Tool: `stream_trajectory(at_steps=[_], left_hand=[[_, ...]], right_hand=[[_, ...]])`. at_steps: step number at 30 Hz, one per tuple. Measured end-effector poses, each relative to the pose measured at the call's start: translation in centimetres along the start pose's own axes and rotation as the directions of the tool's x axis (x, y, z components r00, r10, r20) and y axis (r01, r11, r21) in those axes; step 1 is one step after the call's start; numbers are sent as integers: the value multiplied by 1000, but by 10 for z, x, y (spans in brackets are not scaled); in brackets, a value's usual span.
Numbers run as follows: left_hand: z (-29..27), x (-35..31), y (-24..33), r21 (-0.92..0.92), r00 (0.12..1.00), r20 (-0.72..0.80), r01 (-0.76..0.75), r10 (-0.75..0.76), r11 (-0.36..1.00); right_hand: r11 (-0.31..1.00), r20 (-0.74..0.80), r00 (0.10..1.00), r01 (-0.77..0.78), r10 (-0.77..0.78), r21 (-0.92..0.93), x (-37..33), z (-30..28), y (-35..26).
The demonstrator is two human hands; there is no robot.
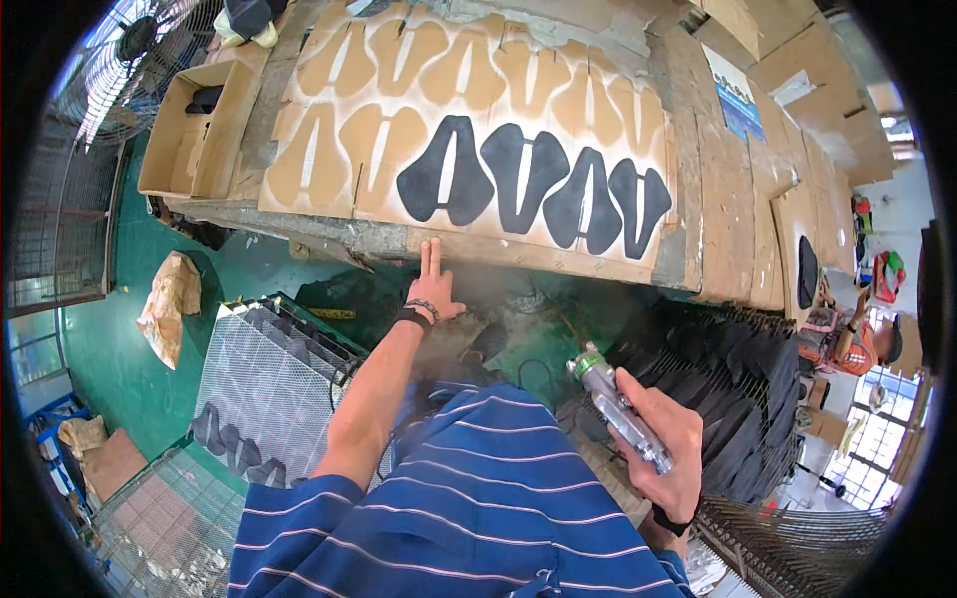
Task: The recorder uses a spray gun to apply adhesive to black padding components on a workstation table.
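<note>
Right hand (670, 448) clamped around a spray gun (624, 417), beside a striped blue shirt (488, 488).
Left hand (433, 295) has fingers apart, tips by the front edge of the cardboard (437, 85); whether they touch, I cannot tell. Four slotted black pieces (423, 185) lie in a row on it.

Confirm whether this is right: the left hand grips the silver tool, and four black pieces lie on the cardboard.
Wrong hand: the head view shows the right hand gripping the silver tool. Four black pieces do lie on the cardboard.
</note>
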State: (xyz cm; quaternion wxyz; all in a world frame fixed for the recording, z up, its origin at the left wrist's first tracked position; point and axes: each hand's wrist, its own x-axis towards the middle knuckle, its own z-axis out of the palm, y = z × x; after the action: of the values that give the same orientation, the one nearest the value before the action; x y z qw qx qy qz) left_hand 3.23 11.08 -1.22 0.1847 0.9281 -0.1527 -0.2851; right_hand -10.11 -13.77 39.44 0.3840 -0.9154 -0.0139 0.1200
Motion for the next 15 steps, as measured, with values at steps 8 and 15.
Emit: stream_trajectory(at_steps=[8,15], left_hand=[[-4,-1,2,5,1000,17,5,-5,1000],[-2,-2,0,11,1000,-14,-11,11,1000]], right_hand=[[1000,-273,962,-26,20,-18,22,15,-8],[999,-61,997,-48,47,-12,7,6,-3]])
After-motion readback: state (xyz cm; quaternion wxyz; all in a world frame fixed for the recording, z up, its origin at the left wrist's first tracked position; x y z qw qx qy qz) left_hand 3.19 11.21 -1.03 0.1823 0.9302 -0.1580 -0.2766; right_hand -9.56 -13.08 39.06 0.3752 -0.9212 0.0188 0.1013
